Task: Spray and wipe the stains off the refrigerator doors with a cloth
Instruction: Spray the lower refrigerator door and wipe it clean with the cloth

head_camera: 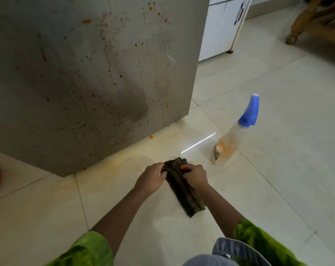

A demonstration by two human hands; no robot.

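Orange stains (86,21) cover the refrigerator door (76,77), so we judge wiping barely begun; before its lower edge our left hand (153,177) and right hand (195,174) grip the cloth (184,196), spray bottle (234,135) standing off its corner.

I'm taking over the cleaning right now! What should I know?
Left hand and right hand both grip the top end of the dark folded cloth, low by the pale tiled floor.
The clear plastic spray bottle with a blue trigger head stands on the floor, right of the grey refrigerator door.
Done: cloth in hand.
Left: orange and brown splatter covers the door; spray and wipe it.
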